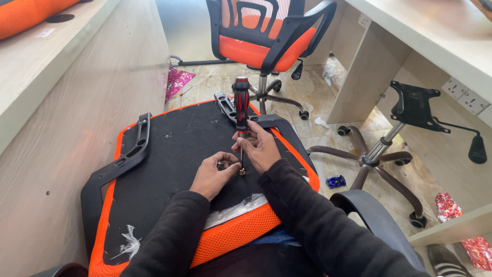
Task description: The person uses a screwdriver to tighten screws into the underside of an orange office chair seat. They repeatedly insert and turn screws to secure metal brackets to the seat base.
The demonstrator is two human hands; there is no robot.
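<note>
Right hand (260, 149) steadies upright screwdriver (241, 105).

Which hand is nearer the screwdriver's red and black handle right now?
Right. The right hand grips the screwdriver shaft just below the handle; the left hand sits lower, pinching at the tip and screw on the seat underside.

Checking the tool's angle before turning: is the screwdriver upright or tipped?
Upright. The screwdriver stands handle up, its tip on the upturned seat base; the right hand grips its shaft, the left hand steadies the tip.
</note>
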